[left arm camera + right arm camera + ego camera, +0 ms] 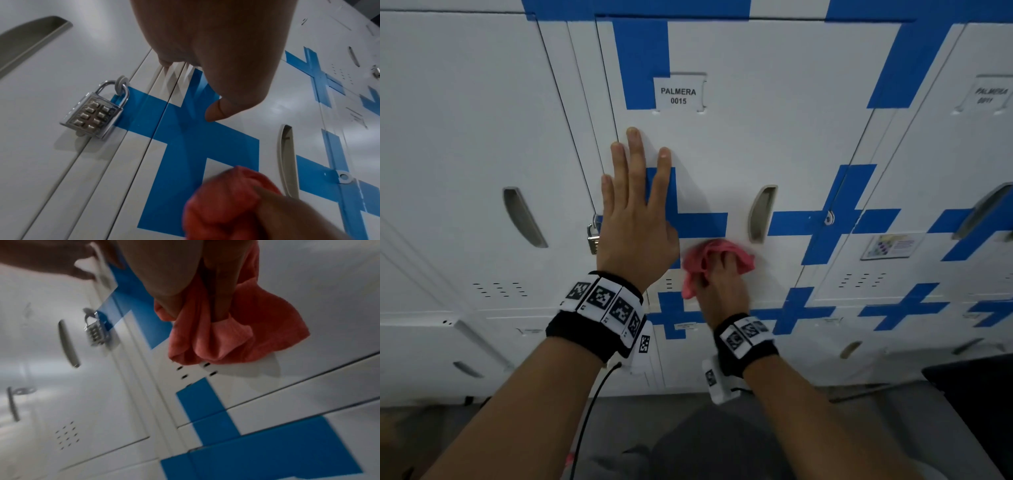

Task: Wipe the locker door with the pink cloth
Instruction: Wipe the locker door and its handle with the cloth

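The white locker door (774, 137) labelled PALMERA 0015 fills the head view, marked with blue tape crosses. My left hand (635, 192) lies flat against its left side with straight fingers, over a blue cross (185, 146). My right hand (717, 277) grips the bunched pink cloth (717, 255) and presses it on the door just below the recessed handle (762, 214). The cloth (236, 331) hangs from my curled fingers (176, 308) in the right wrist view, above small vent slots. In the left wrist view the cloth (226, 203) sits at the bottom.
A silver combination padlock (92, 112) hangs on the neighbouring door's hasp left of my left hand. More white lockers with handles (524, 216) stand on both sides and below. A small sticker (892, 246) is on the right-hand locker. Grey floor lies below.
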Action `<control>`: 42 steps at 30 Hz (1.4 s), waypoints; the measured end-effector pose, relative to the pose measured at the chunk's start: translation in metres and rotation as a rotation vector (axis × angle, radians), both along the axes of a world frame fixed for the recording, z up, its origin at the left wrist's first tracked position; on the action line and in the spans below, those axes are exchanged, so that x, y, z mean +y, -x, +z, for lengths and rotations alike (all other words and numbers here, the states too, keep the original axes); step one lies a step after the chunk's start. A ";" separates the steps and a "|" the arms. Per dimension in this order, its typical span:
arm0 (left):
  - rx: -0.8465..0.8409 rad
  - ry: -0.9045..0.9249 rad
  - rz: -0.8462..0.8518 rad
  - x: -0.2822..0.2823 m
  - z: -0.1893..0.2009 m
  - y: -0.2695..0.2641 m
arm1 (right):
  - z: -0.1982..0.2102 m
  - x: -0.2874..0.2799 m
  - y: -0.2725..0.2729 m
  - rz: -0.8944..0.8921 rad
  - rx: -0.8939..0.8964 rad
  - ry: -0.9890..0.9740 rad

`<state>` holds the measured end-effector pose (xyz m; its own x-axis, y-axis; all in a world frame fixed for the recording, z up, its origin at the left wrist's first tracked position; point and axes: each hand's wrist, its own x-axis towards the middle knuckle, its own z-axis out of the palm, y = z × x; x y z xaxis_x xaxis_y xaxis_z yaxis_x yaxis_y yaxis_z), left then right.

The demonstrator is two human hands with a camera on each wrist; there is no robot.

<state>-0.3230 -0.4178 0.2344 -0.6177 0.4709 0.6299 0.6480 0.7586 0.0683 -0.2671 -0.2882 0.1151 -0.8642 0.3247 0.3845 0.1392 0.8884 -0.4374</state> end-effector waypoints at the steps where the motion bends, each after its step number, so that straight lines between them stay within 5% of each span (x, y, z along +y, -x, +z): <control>1: 0.003 0.001 0.000 0.000 -0.001 0.000 | 0.001 -0.013 0.004 0.040 -0.018 -0.016; 5: 0.022 0.003 0.007 0.002 -0.002 0.002 | 0.011 -0.044 0.009 0.125 -0.040 -0.009; 11: 0.039 -0.031 0.016 -0.001 -0.002 -0.001 | 0.010 0.000 -0.005 0.161 -0.092 -0.045; 18: 0.007 -0.124 0.039 0.013 -0.003 -0.010 | 0.016 0.089 -0.047 0.011 -0.202 -0.082; 26: -0.014 -0.083 -0.014 0.003 -0.004 -0.005 | 0.039 0.106 -0.066 -0.141 -0.010 0.120; 30: -0.017 -0.077 0.001 0.005 -0.006 -0.005 | 0.074 0.084 -0.051 0.003 0.159 -0.188; 36: -0.039 -0.076 0.011 0.005 -0.005 -0.008 | 0.075 0.069 -0.046 -0.020 -0.087 -0.305; 39: -0.050 -0.060 -0.001 0.002 -0.002 -0.009 | 0.083 0.061 -0.044 -0.061 -0.090 -0.239; 42: -0.085 -0.045 -0.018 -0.002 0.004 -0.011 | 0.092 0.062 -0.041 -0.054 -0.035 0.026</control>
